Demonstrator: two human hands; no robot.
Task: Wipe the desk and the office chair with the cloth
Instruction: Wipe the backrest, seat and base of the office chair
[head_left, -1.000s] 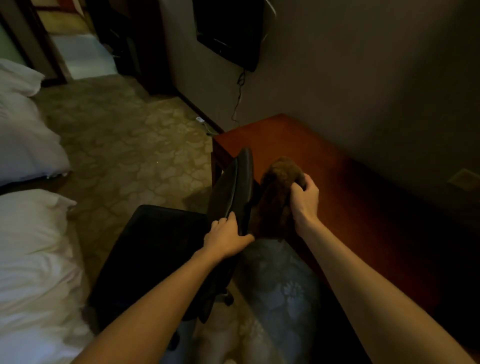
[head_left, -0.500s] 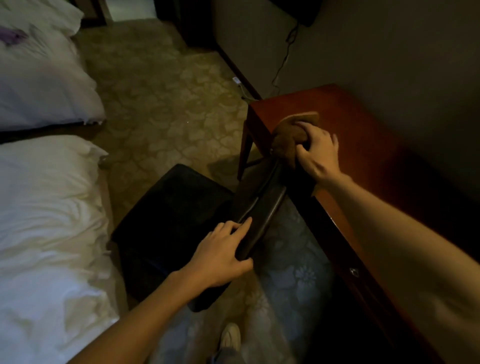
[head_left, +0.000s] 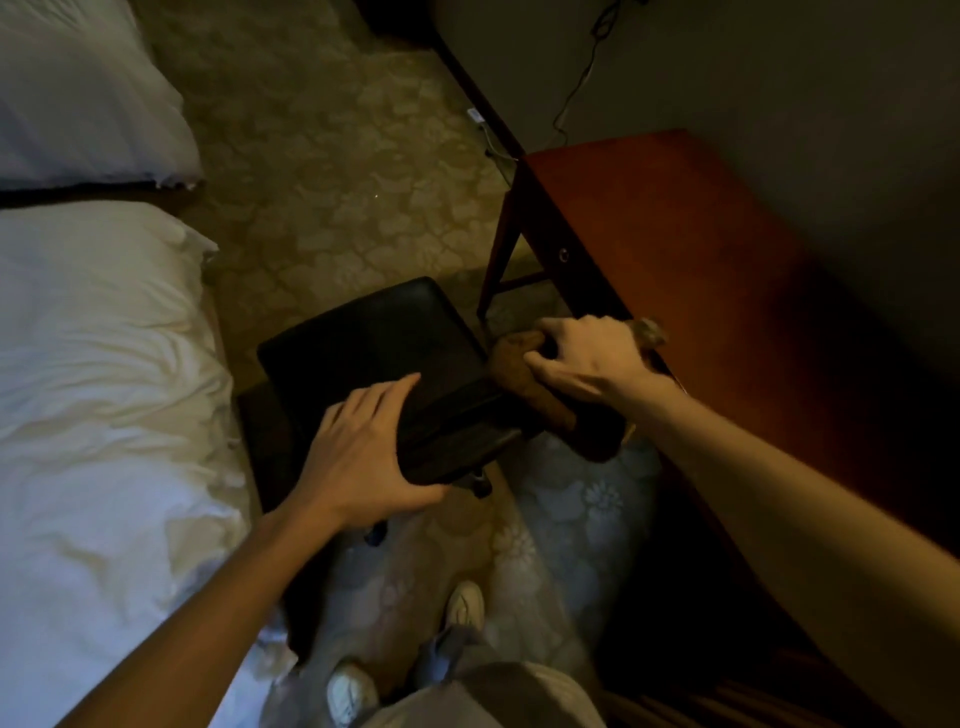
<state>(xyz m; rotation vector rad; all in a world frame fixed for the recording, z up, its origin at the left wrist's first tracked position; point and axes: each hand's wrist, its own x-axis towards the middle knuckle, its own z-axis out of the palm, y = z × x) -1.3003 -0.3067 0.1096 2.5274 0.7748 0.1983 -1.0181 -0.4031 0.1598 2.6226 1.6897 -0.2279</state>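
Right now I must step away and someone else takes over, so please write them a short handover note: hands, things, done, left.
Left hand: lies flat on top of the chair back, steadying it.
Right hand: grips the cloth, pressed on the back's end beside the desk.
Done: cannot tell which surfaces are wiped; the chair back is under way.
Left: likely the rest of the back, the seat, and the desk if unwiped.
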